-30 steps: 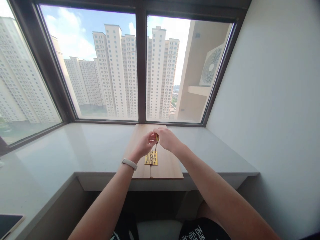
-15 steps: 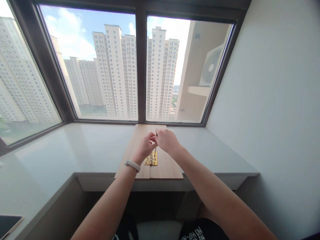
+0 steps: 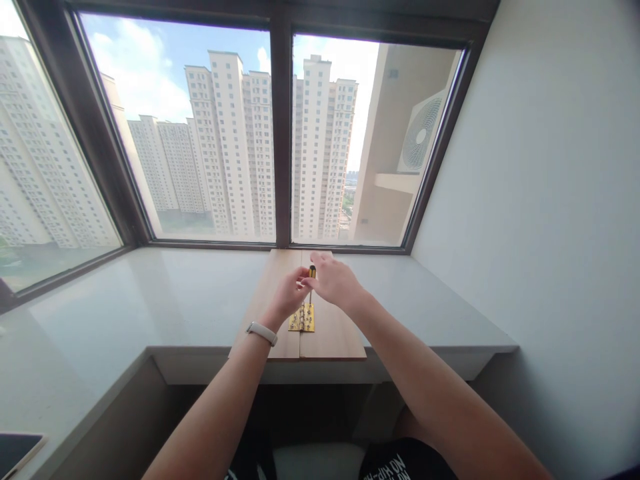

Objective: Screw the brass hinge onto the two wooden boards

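Note:
A screwdriver [image 3: 313,272] with a yellow and black handle stands upright, its thin shaft pointing down at a yellow hinge [image 3: 302,319]. My left hand [image 3: 293,292] is closed at the left side of the handle, its fingertips pinching it. My right hand [image 3: 333,277] touches the handle from the right with thumb and fingers, the index finger raised over its top. The hinge lies across the seam of two light wooden boards [image 3: 333,340], with several screws on it. The shaft's tip is at the hinge's upper right part.
The boards rest on a white window ledge [image 3: 200,293] whose front edge runs below them. A dark-framed window [image 3: 283,133] stands behind, and a white wall [image 3: 545,200] rises at the right. A dark flat device [image 3: 20,453] lies at the lower left.
The fingers of my right hand have lifted and opened somewhat, so the screwdriver's handle now shows between my hands. My left hand has shifted very slightly.

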Available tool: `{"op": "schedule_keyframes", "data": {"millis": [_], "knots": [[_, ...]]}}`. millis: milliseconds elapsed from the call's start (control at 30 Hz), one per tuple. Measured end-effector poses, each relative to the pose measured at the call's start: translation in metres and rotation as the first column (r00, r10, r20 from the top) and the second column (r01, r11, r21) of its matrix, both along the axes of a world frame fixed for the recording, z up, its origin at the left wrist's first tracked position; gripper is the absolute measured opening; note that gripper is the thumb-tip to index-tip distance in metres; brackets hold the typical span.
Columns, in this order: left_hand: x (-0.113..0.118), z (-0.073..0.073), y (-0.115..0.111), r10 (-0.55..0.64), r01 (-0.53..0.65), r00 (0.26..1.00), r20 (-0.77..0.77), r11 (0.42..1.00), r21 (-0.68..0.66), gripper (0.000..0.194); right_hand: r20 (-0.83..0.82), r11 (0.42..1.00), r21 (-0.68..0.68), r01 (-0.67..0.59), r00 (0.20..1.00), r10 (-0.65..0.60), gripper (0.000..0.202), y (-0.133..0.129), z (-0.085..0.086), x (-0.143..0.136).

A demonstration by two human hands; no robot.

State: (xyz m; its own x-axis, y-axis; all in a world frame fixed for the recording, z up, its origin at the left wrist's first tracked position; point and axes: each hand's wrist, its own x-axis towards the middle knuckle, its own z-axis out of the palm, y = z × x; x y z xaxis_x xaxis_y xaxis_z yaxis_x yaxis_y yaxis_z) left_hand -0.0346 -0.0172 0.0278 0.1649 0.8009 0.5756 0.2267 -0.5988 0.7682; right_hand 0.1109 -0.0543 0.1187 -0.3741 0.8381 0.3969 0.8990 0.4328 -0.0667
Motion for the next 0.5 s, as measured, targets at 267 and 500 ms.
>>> {"op": "schedule_keyframes", "data": {"millis": [267, 500], "knots": [[0.004, 0.002, -0.005, 0.016, -0.015, 0.997, -0.079, 1.000, 0.022, 0.021, 0.098, 0.999, 0.014, 0.035, 0.995, -0.036, 0.015, -0.001, -0.003, -0.004], [-0.002, 0.002, 0.001, -0.176, 0.179, 0.983, 0.059, 0.983, -0.050, 0.024, 0.078, 0.982, 0.012, -0.187, 0.980, 0.186, 0.023, 0.003, -0.003, 0.009]]}}
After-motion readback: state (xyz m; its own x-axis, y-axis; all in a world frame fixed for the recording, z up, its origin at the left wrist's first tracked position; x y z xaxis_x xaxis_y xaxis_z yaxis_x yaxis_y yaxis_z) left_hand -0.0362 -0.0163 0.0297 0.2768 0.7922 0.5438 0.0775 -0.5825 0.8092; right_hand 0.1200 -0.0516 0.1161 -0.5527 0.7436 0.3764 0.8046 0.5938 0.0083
